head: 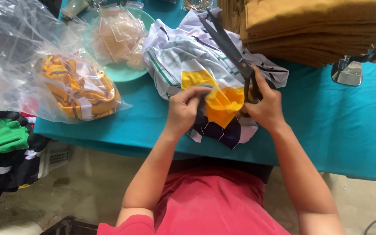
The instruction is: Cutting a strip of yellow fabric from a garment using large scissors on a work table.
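Pinching the yellow fabric piece (pixel 223 104) taut, left hand (pixel 183 111) steadies it; right hand (pixel 264 106) beside it grips black scissors (pixel 229 45), blades raised clear.

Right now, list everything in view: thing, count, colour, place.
yellow fabric piece: one, yellow, pinched between both hands
scissors: one pair, black, in the right hand, blades pointing away
striped garments: a pile, white with green and dark stripes, table centre
bagged garments: one clear bag, yellow striped, table left
plate: one, pale green, behind the bag, holding clear packets
folded cloth stack: one, mustard, top right
table: one, teal cover
clothes heap: green and black, floor left
left hand: grip on fabric
right hand: grip on scissors and fabric
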